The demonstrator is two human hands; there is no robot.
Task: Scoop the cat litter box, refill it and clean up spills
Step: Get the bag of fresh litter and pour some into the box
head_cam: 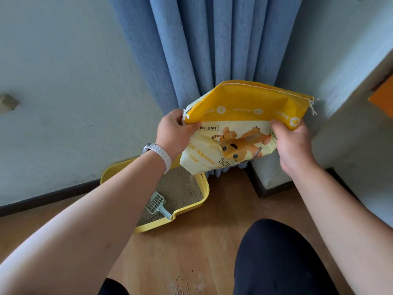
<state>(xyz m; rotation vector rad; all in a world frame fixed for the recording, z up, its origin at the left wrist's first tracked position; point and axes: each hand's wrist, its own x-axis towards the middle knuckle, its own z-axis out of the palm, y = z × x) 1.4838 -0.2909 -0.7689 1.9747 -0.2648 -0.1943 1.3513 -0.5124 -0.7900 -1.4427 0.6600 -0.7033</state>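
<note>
litter bag (pixel 244 116) upside down over box (pixel 205 188)

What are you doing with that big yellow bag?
A person grips the cat litter bag with the left hand and right hand, tipped upside down over the yellow litter box. A pale blue scoop lies in the litter inside. Some grains are scattered on the wooden floor nearby.
</note>
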